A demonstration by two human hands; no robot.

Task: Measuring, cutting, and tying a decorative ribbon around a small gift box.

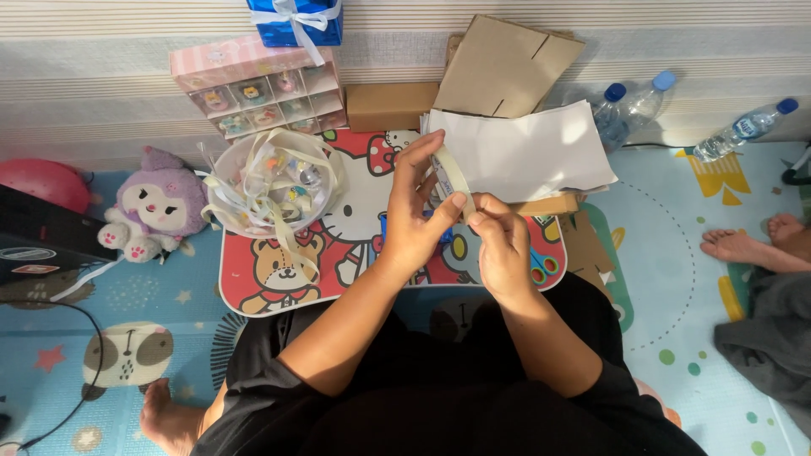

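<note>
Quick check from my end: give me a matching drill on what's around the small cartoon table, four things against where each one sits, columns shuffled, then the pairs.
Things:
1. ribbon strip
2. clear bowl
3. plush toy
4. water bottles

Places:
A. on the mat, left of the table
B. pinched between the left hand and right hand
C. by the wall at the far right
D. on the table's left part, full of ribbon

Pairs: 1-B, 2-D, 3-A, 4-C
</note>
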